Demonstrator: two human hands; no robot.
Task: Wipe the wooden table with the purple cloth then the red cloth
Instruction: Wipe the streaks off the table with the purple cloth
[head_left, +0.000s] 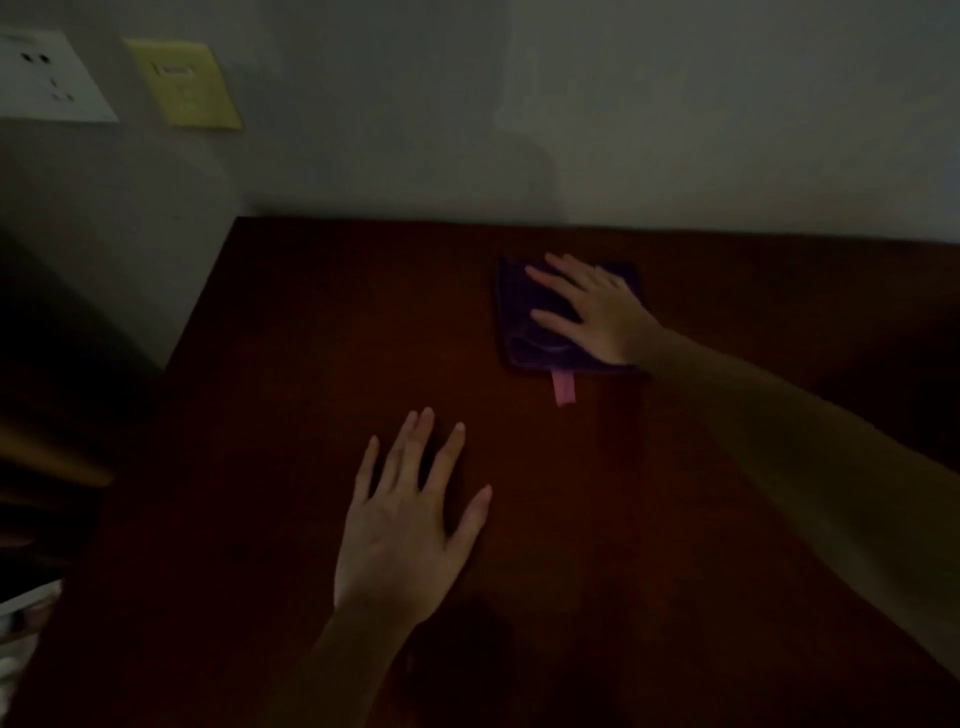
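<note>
The scene is dim. A folded purple cloth with a pink tag lies on the dark wooden table near its far edge. My right hand presses flat on top of the cloth, fingers spread and pointing left. Closer to me, my left hand rests flat on the bare wood with fingers apart, holding nothing. No red cloth is visible.
A pale wall runs along the table's far edge. A white socket plate and a yellow plate are on the wall at upper left. The table's left edge drops to dark, unclear objects.
</note>
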